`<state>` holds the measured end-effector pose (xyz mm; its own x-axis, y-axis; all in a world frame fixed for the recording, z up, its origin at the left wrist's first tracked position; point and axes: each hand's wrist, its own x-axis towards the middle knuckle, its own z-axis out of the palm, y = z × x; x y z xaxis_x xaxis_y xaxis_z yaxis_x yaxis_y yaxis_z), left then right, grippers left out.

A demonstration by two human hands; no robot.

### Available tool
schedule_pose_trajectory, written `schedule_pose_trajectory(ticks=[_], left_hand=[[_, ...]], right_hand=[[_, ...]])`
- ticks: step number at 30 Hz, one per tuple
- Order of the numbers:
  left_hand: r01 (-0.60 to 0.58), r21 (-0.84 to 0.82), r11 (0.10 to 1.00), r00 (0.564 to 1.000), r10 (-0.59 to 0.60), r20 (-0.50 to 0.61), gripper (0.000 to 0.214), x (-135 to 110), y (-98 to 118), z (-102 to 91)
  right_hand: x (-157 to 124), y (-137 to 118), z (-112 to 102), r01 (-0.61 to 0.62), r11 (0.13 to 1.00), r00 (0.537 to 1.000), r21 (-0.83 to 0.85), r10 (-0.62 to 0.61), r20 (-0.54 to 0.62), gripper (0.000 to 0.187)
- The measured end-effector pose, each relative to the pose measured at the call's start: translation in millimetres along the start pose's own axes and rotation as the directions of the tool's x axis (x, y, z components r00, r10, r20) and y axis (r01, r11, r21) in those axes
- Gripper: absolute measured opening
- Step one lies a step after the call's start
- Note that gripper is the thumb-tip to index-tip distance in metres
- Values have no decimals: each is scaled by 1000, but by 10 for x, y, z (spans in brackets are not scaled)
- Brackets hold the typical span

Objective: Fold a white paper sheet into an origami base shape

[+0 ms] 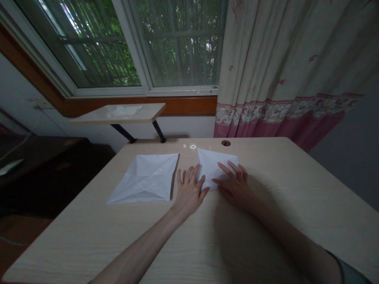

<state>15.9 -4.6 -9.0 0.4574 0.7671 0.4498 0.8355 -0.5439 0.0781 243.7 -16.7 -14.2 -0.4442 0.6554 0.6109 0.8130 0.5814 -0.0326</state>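
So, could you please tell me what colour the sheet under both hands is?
White; the sheet shows best in the head view.

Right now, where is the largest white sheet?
In the head view, the largest white sheet lies on the tabletop, just left of the left hand, on the near side of the raised shelf.

left sheet (148, 177): creased matt paper | right sheet (211, 163): matt paper | desk (74, 236): smooth, wood-grained | curtain (260, 59): cloth

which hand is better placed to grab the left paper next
Probably the left hand: it is closer to the left paper, while the right hand is spread over the right paper, farther off.
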Motion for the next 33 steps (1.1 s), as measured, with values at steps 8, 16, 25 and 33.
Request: schedule_pose_trajectory(ticks=[8, 16, 25, 33], left_hand=[[-35, -41, 999, 999, 34, -16, 33, 2, 24, -48], [-90, -71, 993, 996, 89, -22, 36, -10, 74, -92], [-125, -134, 983, 992, 125, -14, 35, -7, 88, -111], [-217, -142, 966, 976, 214, -37, 34, -3, 70, -115]], right_hand=[[-3, 8, 24, -28, 999, 999, -33, 27, -23, 22], [14, 31, 50, 18, 997, 998, -81, -22, -53, 33], [15, 80, 122, -79, 993, 994, -91, 71, -88, 72], [-31, 137, 247, -176, 981, 979, -82, 166, -119, 78]])
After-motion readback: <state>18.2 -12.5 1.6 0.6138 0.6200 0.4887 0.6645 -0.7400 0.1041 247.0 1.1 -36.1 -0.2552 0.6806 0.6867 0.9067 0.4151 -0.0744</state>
